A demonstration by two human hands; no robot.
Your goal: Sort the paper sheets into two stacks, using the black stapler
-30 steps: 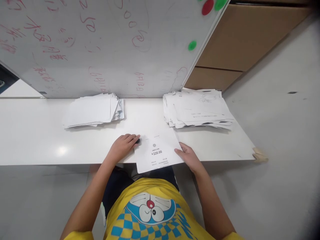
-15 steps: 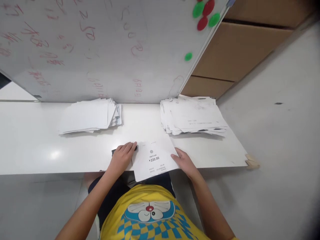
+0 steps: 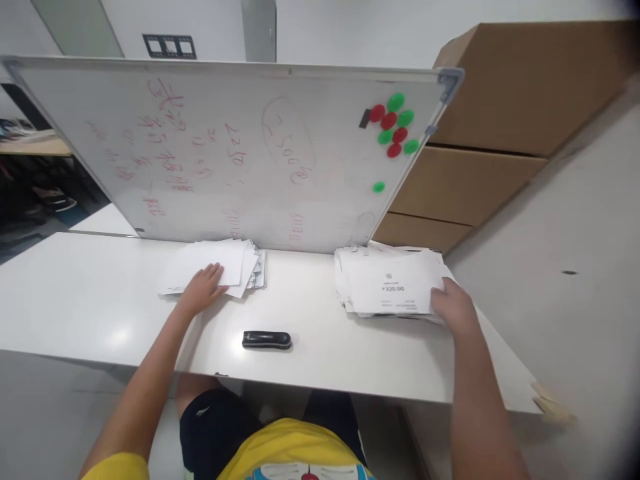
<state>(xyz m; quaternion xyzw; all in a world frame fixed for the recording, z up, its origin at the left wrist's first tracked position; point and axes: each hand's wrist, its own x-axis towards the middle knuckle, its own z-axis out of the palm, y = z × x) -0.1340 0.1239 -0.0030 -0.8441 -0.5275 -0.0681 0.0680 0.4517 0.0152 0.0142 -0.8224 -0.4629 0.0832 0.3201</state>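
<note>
On the left paper stack (image 3: 230, 257) rests my left hand (image 3: 203, 290), its fingers on the top sheet near the front edge. My right hand (image 3: 453, 303) pinches the right edge of a printed sheet (image 3: 390, 287) that lies over the right paper stack (image 3: 345, 287). That sheet shows a small round mark and a large number, upside down. A black stapler (image 3: 267, 340) lies on the white table (image 3: 320, 353) between the stacks, closer to the front edge, with neither hand touching it.
Behind the stacks leans a whiteboard (image 3: 330, 160) with red writing and red and green magnets (image 3: 389, 121). Cardboard boxes (image 3: 465, 180) stand behind it at the right. Something tan (image 3: 553, 403) sticks out at the table's right corner.
The printed sheet has moved from the front middle onto the right stack with my right hand. My left hand has left the stapler and reached the left stack. The view has tilted up.
</note>
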